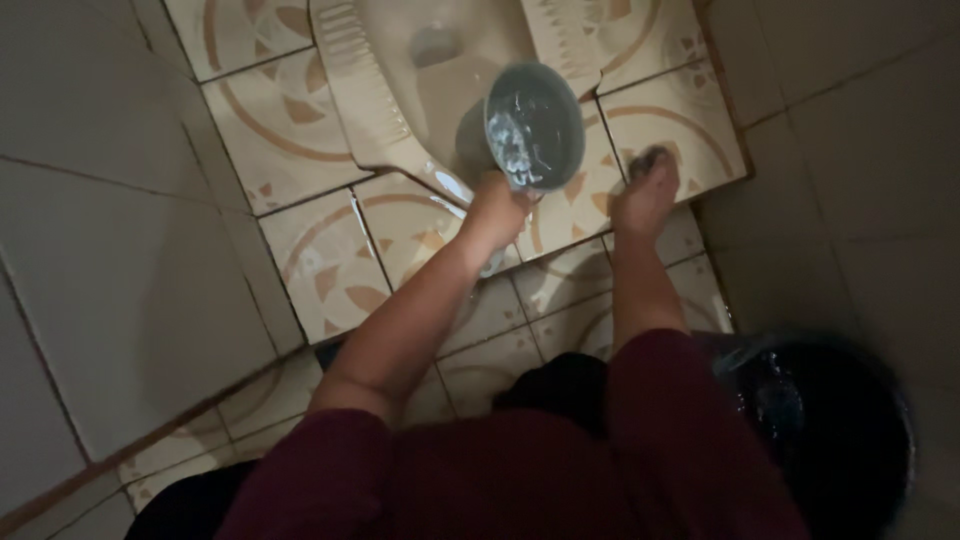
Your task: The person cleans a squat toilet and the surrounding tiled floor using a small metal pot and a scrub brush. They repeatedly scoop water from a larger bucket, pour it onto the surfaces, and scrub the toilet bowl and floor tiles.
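— How are the arms set?

— Both reach forward and down from dark red sleeves. The left hand (497, 205) is closed around the handle of a grey-blue plastic water dipper (525, 125), holding it tipped so its mouth faces up toward the camera, above the near end of the squat toilet pan (400, 80). The right hand (645, 190) is stretched out and pressed down on the patterned floor tiles (330, 260) just beside the pan's right edge, its fingers curled over something dark.

— What is that dark thing?

— I cannot tell; it is small, blurred and mostly covered by the fingers. The dipper's handle is hidden inside the left fist too.

— Anything cut off?

— A dark bucket (830, 430) at the floor's near right corner runs into shadow; its rim is barely readable.

— And the dipper itself?

— Round, deep, with water glinting inside against its wall. The scene is dim throughout.
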